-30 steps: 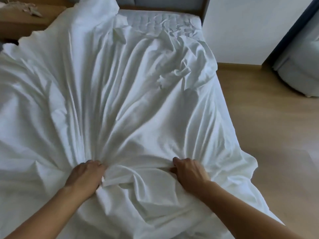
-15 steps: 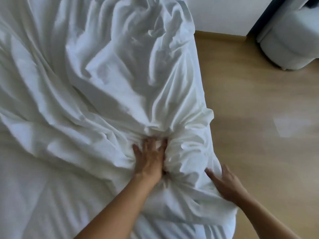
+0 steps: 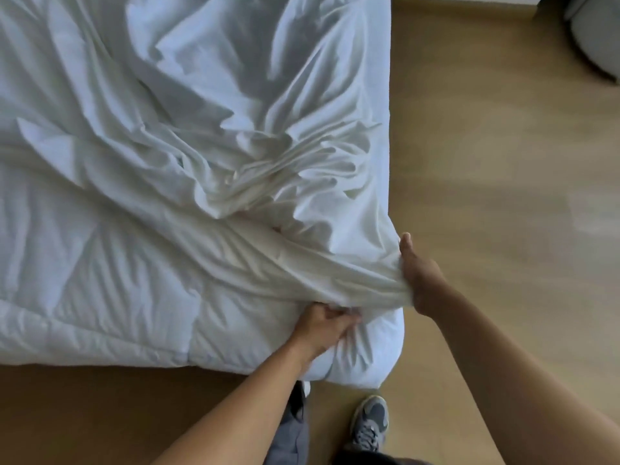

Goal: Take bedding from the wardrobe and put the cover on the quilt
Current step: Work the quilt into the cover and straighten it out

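Observation:
A white stitched quilt (image 3: 110, 290) lies flat across the bed, its near right corner hanging over the bed's edge. On top of it a thin white cover (image 3: 235, 122) is rumpled and bunched, with a stretched fold running toward the near right corner. My left hand (image 3: 323, 325) grips the quilt's corner where the cover's edge meets it. At the bed's right side my right hand (image 3: 419, 276) grips the cover's gathered edge, thumb pointing up.
Wooden floor (image 3: 503, 162) runs along the right of the bed and in front of it. My feet in grey sneakers (image 3: 370, 421) stand at the bed's near right corner. A grey-white rounded piece of furniture (image 3: 597, 31) sits at the top right.
The view has swung down and toward the bed's near right corner. My left hand went from pressing flat on the bunched cover to gripping the quilt's corner. My right hand took hold of the cover's edge.

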A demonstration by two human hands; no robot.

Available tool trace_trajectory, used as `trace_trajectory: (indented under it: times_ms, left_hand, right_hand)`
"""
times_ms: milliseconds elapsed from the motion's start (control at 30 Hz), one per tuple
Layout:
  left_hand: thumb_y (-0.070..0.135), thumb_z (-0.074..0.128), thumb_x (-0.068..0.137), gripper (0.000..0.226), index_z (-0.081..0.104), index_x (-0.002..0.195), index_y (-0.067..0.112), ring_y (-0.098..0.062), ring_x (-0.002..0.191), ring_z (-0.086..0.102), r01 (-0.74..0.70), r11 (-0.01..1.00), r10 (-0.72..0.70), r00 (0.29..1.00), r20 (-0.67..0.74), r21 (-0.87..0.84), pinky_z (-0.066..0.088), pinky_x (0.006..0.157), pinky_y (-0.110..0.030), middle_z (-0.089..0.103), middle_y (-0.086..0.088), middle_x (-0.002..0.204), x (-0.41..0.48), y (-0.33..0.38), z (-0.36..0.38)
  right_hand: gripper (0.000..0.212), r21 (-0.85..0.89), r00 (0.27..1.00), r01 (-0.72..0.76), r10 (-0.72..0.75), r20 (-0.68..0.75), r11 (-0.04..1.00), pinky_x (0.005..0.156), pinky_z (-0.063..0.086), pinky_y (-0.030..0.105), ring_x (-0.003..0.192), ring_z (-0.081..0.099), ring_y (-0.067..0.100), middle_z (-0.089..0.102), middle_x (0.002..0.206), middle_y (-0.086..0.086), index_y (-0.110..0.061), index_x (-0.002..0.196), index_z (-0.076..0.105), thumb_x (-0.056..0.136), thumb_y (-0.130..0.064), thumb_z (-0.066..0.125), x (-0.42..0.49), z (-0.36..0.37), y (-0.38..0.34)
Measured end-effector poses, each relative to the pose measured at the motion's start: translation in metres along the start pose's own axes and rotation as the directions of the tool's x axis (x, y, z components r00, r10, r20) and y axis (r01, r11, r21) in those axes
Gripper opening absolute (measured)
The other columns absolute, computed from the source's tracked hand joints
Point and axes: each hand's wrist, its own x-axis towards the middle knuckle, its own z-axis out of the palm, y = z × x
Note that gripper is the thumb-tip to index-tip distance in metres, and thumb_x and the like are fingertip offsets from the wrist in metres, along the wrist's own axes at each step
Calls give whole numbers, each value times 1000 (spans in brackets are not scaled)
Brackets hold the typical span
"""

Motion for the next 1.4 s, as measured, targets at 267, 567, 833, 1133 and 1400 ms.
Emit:
trace_trajectory:
  times_ms: [267, 567, 833, 1133, 1400]
  left_hand:
    - [28, 70, 90, 10, 71, 82, 23, -14, 88, 68, -312, 947, 322, 903, -284, 83, 52, 75, -28, 73, 8, 88, 41, 130, 1]
    - [38, 63, 82, 23, 67, 75, 16, -20, 75, 71, -249, 463, 346, 934, 85, 851, 51, 62, -28, 73, -1, 79, 24, 190, -18]
    - [29, 54, 100, 29, 64, 123, 14, -30, 118, 61, -4, 159, 228, 973, -32, 987, 49, 94, -38, 64, -10, 128, 82, 182, -51]
    - [23, 62, 97, 13, 73, 93, 19, -14, 83, 71, -162, 890, 333, 870, -364, 427, 54, 80, -29, 76, 6, 89, 52, 260, -7]
    - [23, 64, 99, 11, 73, 95, 19, -19, 73, 73, -445, 895, 270, 576, -771, -19, 60, 73, -32, 77, 0, 83, -28, 384, 73]
  right_hand:
    - [41, -121, 669, 738, -743, 13, 663, 83, 51, 39, 101, 57, 18, 55, 108, -1, -18, 104, 54, 73, -39, 69, -42, -13, 15]
    - [17, -599, 503, 712, -861, 72, 366, 59, 38, 42, 77, 59, 43, 64, 84, 17, -6, 87, 60, 81, -21, 61, -18, 40, -45]
    - [11, -776, 810, 583, -95, 579, 240, 67, 45, 29, 94, 62, 31, 65, 94, 6, -14, 82, 57, 88, -21, 63, -28, 46, -70]
    - [16, -404, 851, 523, -433, 297, 751, 67, 48, 30, 76, 61, 19, 67, 80, 2, -7, 92, 70, 81, -12, 59, 2, -7, -267]
    - [23, 231, 519, 609, -602, 607, 758, 90, 58, 42, 86, 74, 13, 76, 85, -4, -19, 93, 73, 89, -42, 70, -96, -31, -410]
